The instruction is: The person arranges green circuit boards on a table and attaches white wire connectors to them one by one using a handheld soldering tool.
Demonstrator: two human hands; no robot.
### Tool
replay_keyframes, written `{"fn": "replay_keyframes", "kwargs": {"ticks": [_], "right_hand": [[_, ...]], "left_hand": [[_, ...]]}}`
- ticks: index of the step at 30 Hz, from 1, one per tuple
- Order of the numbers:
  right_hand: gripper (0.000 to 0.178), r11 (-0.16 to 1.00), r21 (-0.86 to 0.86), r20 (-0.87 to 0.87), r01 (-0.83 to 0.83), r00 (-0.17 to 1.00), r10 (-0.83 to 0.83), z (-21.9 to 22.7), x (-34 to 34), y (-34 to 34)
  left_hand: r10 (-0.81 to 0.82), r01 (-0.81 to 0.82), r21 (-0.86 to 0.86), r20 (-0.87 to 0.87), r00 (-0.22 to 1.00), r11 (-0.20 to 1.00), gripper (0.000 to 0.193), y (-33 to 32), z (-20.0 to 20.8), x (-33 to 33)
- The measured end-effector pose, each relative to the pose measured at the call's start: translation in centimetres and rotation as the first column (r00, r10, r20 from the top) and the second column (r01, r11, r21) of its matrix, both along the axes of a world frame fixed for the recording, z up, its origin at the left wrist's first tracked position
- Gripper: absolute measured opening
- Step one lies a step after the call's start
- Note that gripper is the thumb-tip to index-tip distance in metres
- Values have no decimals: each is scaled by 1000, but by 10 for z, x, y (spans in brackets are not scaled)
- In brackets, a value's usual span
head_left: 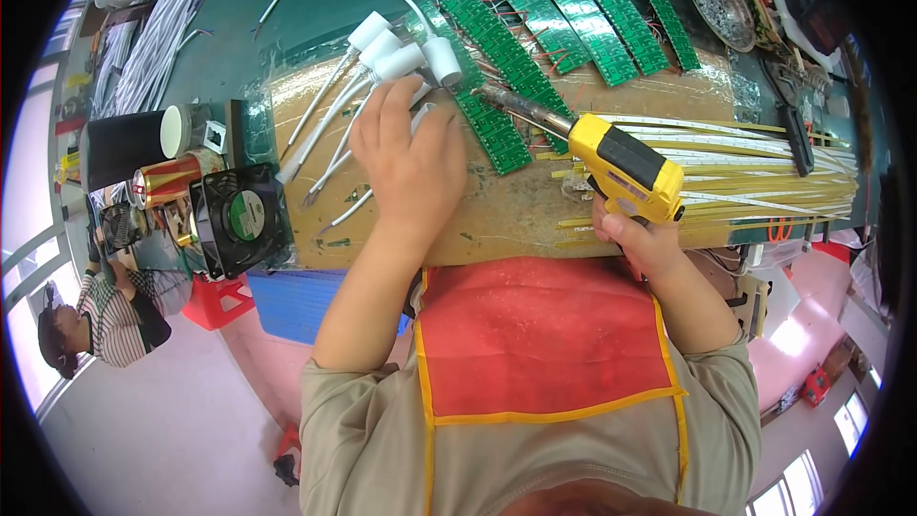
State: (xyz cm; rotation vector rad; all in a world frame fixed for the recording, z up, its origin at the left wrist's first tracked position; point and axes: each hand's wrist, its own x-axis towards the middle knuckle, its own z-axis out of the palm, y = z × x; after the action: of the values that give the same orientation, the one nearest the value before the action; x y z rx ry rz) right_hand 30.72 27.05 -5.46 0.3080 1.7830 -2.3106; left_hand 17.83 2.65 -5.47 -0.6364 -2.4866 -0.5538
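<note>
My left hand reaches over a group of white cylindrical caps with white cables. Its fingers curl round one cap at the near side of the group, which they partly hide. Another white cap, its cable running up and left, lies against a green circuit board strip. In my right hand is a yellow and black soldering gun, gripped by its handle. Its metal barrel points left, with the dark tip over the green strips, to the right of my left hand.
More green circuit strips lie at the back. Yellow and white strips are bundled on the right, near pliers. A black fan, a can and a cable bundle stand left. Another person sits beyond.
</note>
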Motion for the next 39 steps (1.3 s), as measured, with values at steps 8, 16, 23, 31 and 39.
{"fn": "replay_keyframes", "kwargs": {"ticks": [8, 16, 23, 31, 39], "right_hand": [[28, 984, -26, 11, -174, 985, 175, 9, -4, 3], [28, 989, 27, 82, -144, 987, 142, 11, -5, -4], [33, 990, 33, 103, -134, 986, 130, 9, -5, -4], [34, 993, 44, 123, -109, 987, 103, 11, -6, -5], [39, 988, 122, 35, -96, 995, 92, 9, -7, -11]], "left_hand": [[35, -35, 33, 21, 999, 999, 15, 1, -5, -3], [31, -32, 20, 45, 998, 999, 9, 2, -5, -6], [10, -12, 42, 61, 998, 999, 8, 2, -6, -6], [-1, -3, 54, 71, 997, 999, 10, 2, -6, -7], [17, -18, 20, 69, 997, 1000, 14, 5, 1, -6]]}}
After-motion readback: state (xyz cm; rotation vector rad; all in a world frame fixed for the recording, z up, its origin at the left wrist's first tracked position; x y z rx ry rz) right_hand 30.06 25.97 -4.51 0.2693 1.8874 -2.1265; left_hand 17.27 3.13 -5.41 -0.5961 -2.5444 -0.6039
